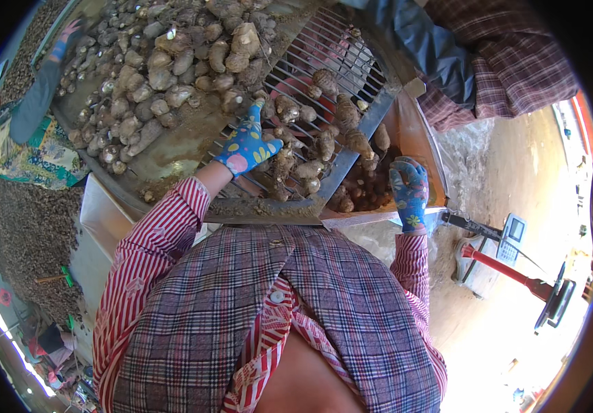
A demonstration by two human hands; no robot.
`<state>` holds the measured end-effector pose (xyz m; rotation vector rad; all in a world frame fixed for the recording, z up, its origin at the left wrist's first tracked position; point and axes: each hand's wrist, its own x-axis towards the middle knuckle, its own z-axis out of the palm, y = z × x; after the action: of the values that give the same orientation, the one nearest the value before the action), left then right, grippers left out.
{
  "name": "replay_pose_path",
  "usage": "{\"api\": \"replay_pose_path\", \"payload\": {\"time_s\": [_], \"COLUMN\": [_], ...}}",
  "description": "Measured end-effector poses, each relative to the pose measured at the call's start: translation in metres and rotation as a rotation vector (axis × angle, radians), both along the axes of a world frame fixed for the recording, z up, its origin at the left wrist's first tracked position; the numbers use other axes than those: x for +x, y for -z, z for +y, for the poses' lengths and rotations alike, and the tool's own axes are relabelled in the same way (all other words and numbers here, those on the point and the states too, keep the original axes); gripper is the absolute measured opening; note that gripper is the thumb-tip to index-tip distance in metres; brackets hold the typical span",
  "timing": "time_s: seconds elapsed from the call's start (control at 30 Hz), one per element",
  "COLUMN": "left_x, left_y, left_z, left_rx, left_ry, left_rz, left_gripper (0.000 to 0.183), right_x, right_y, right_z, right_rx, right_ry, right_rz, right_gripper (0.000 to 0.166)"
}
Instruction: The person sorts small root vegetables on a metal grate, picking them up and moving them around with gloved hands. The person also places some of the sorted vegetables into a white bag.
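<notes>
My left hand (247,142), in a blue floral glove, reaches over the left side of a metal bar grate (322,46). Its thumb and forefinger are spread apart, the fingertip at the heap of soil-covered taro corms (159,67). Loose corms (326,144) lie on the grate just right of that thumb. My right hand (409,191), gloved alike, is at the near right side of an orange-lined bin (433,149). Its fingers are curled, and what lies inside them is hidden. Small corms (345,204) sit in the bin's shadow to its left.
Across the grate, a co-worker's dark sleeve (425,51) reaches in. Another person's gloved arm (43,98) extends over the heap at the left. A platform scale (510,240) stands on the floor at right. Beneath the grate is a red round container (301,98).
</notes>
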<state>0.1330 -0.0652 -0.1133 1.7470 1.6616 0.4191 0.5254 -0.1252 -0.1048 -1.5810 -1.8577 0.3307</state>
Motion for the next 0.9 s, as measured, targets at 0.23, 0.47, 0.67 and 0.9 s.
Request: {"api": "replay_pose_path", "payload": {"time_s": [0.23,0.47,0.67,0.9], "left_x": [0.027,0.030,0.006,0.012], "left_y": [-0.032,-0.018,-0.019,0.030], "left_z": [0.046,0.057,0.028,0.028], "left_rx": [0.154,0.514,0.337,1.685], "left_ry": [0.282,0.222,0.351,0.248], "left_rz": [0.425,0.393,-0.265,1.972], "left_gripper": [0.094,0.054,0.052,0.060], "right_x": [-0.008,-0.023,-0.070,-0.143], "right_y": [0.019,0.001,-0.031,-0.051], "right_z": [-0.025,-0.027,-0.017,0.018], "right_rx": [-0.104,-0.116,-0.178,-0.022], "right_ry": [0.066,0.069,-0.027,-0.335], "right_rz": [0.229,0.289,0.739,0.681], "right_gripper": [0.013,0.015,0.019,0.065]}}
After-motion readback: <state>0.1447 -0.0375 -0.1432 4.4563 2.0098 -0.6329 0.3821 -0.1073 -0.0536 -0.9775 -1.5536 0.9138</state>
